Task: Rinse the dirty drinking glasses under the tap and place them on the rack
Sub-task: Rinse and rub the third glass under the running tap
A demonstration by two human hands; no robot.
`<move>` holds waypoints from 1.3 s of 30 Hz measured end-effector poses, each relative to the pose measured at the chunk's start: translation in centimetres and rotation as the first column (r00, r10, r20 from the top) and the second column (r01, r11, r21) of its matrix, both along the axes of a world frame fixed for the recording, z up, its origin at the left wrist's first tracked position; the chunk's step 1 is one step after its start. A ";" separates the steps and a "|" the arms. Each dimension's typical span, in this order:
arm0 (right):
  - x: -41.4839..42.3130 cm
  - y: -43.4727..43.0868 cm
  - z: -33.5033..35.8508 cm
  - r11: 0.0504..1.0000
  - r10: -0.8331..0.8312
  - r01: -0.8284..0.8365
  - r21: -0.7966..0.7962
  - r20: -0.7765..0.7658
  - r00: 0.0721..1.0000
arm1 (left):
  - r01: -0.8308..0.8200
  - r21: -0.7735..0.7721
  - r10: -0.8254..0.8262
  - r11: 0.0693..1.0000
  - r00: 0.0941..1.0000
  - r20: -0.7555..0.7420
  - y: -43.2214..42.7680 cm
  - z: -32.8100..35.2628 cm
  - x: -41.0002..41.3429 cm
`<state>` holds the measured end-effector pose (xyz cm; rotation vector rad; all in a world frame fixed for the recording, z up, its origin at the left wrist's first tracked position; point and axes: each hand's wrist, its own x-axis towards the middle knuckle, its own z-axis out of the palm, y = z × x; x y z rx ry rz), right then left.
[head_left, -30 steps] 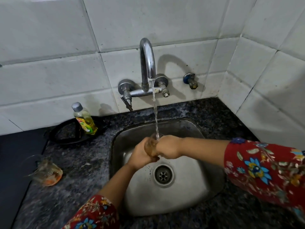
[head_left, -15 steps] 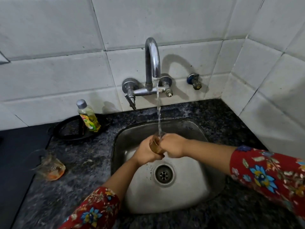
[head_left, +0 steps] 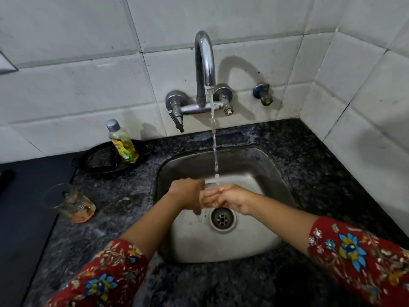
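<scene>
No readable text anywhere. Only printed item: label [head_left: 120, 147] on the dish-soap bottle [head_left: 122, 142], far left of sink on the counter by the wall. Label is yellow/green w/ a red patch near its top, but lettering too small & blurred to make out, so no brand or number can be read. Grey cap is plain. Tap, tiles, sink & the glasses show no marks, digits or signs that can be made out.

White tiled walls [head_left: 77, 89] meeting in a corner at right, dark speckled stone worktop [head_left: 115, 196], dim light, soft shadows on tiles
</scene>
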<state>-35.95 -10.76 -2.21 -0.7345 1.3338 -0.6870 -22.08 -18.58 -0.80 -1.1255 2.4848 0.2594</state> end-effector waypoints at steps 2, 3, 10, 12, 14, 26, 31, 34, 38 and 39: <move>0.1 0.4 -0.6 0.990 -0.066 0.053 0.132 0.093 0.994 | 0.049 0.006 -0.049 0.999 0.983 0.177 0.2 0.4 -0.2; 0.3 0.7 -0.8 0.978 -0.097 0.072 0.194 0.125 0.987 | 0.073 -0.007 -0.069 0.997 0.970 0.232 0.4 0.5 -0.3; 0.1 1.2 -0.2 0.976 -0.187 0.147 0.163 0.265 0.946 | 0.088 -0.074 -0.072 0.993 0.978 0.194 0.4 1.1 -1.0; -0.3 1.1 0.7 0.997 -0.027 0.038 -0.061 0.172 0.985 | 0.021 -0.019 -0.022 1.000 1.000 -0.018 0.1 1.1 -1.0; -0.7 0.8 1.6 0.939 0.197 -0.227 -0.257 -0.139 0.971 | -0.015 0.107 0.047 0.994 0.951 -0.307 -0.3 0.3 -0.7; -1.9 -5.6 5.8 0.364 0.148 -0.874 0.322 -0.946 -0.287 | -0.061 0.501 0.500 0.863 0.236 -0.833 -0.8 -3.5 -1.6; -3.8 -4.9 6.5 0.374 0.203 -0.913 0.159 -0.975 -0.087 | 0.062 0.478 0.366 0.876 0.560 -0.744 -2.4 -3.4 -1.3; -4.1 -4.3 5.2 0.226 0.049 -0.945 0.235 -0.972 -0.230 | 0.080 0.531 0.403 0.844 0.558 -0.725 -2.1 -2.9 -1.4; -1.4 -3.8 3.3 0.261 0.087 -0.932 0.253 -0.967 -0.239 | -0.160 0.409 0.439 0.898 0.329 -0.836 -0.1 -3.5 -2.3; -1.5 -4.4 2.8 0.238 0.056 -0.947 0.216 -0.976 -0.209 | -0.169 0.412 0.445 0.895 0.291 -0.847 -0.1 -3.6 -2.2</move>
